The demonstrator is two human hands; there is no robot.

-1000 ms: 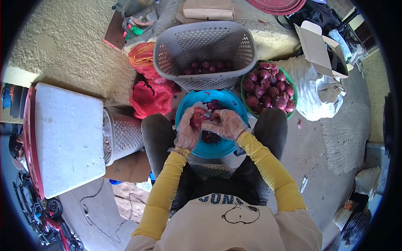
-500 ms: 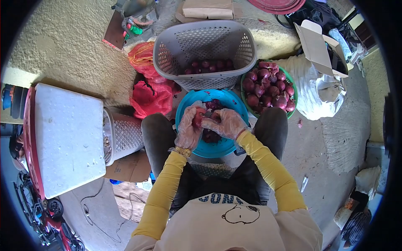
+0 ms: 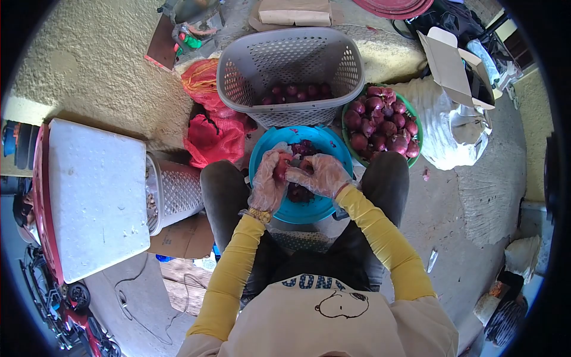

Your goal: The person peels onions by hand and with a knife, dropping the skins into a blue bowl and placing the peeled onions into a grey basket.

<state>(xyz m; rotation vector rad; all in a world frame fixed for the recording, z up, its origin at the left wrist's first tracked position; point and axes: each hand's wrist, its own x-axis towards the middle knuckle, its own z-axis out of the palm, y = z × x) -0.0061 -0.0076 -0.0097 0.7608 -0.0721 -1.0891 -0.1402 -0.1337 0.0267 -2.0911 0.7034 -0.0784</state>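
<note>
Both my hands wear clear plastic gloves and are held over a blue basin [image 3: 291,215] between my knees. My left hand [image 3: 267,184] is closed around a red onion [image 3: 280,171]. Right beside it, my right hand [image 3: 326,175] has its fingers pinched together close to the onion; what they grip is too small and partly hidden to tell. Dark purple onion skins [image 3: 299,194] lie in the basin under my hands. Just to the right, a green bowl [image 3: 420,143] is heaped with red onions [image 3: 380,125].
Beyond the basin stands a grey perforated basket [image 3: 291,107] with several onions [image 3: 297,93] inside. Red mesh sacks [image 3: 215,140] lie left of it. A white foam box lid [image 3: 98,199] and a pale basket [image 3: 178,193] are at left; a white sack [image 3: 455,137] is at right.
</note>
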